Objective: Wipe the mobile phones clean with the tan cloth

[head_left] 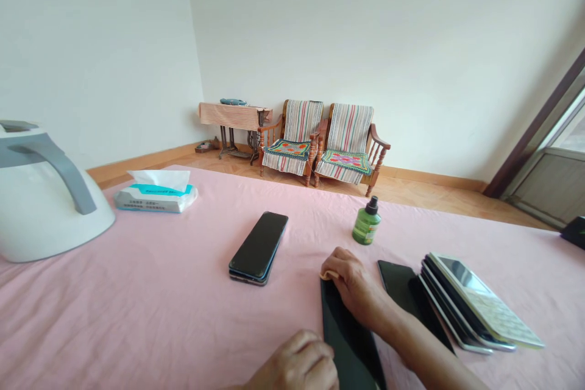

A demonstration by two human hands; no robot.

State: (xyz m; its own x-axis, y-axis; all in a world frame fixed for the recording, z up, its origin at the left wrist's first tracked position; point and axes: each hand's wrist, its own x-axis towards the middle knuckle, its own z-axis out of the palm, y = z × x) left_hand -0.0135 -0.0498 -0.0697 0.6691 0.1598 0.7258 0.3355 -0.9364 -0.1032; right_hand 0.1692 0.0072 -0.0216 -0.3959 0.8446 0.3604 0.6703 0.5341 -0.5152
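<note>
A dark tablet [347, 329] with a blank screen lies on the pink cloth in front of me, its near end running out of view. My right hand [350, 283] is closed on a small beige wiping cloth [329, 275], pressed against the tablet's far end. Low in the picture, my left hand [301, 362] is curled at the tablet's left edge and appears to grip it; its fingertips are hidden. To the left, two smartphones [259, 244] lie stacked. Beyond my right hand stands a green spray bottle [365, 225] with a black top.
On the right is a leaning stack of several tablets or phones [484, 298], with another dark device [402, 283] beside it. A tissue pack [155, 195] and a white kettle [50, 207] stand at the left. Two wooden chairs [345, 146] are by the wall.
</note>
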